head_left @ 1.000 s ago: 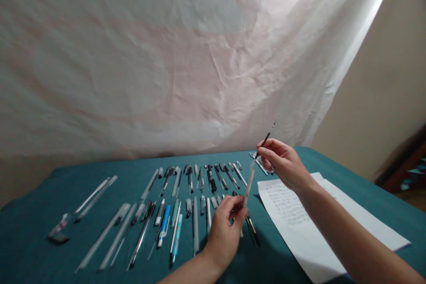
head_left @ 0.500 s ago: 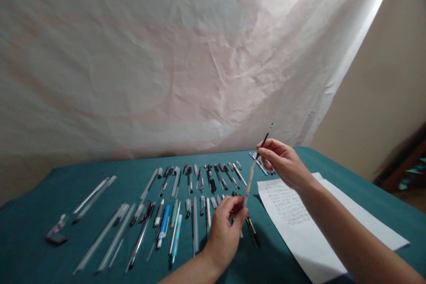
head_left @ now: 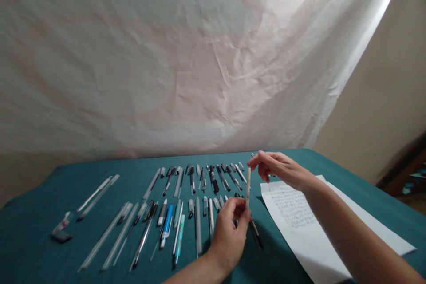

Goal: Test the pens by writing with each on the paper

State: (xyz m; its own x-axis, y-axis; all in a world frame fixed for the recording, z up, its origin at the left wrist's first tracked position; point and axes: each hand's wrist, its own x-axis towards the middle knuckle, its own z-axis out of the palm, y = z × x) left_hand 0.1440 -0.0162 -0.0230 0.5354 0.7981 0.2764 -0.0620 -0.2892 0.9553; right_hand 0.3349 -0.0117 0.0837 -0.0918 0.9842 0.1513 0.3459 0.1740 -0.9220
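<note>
My left hand [head_left: 231, 228] is closed around the lower part of a slim white pen barrel [head_left: 248, 186], which stands upright above the table. At its top end, a fingertip of my right hand [head_left: 278, 166] touches a small dark tip. The other right fingers hang curled below, apart from the barrel, with nothing visible in them. The refill's dark length no longer shows outside the barrel. Behind and below my left hand a dark pen part [head_left: 256, 233] lies on the cloth, partly hidden.
Two rough rows of pens, clear barrels and caps lie on the green cloth [head_left: 109, 242], including a blue pen [head_left: 166, 226] and a turquoise pen [head_left: 179, 239]. Handwritten paper [head_left: 299, 213] lies under my right forearm. A small clear-and-black item [head_left: 61, 230] sits far left. Pale sheeting [head_left: 199, 75] hangs behind.
The dark refill has gone down into the white barrel. My right hand has lowered, shifting from a pinch on the refill to a fingertip on its top. The barrel is more upright.
</note>
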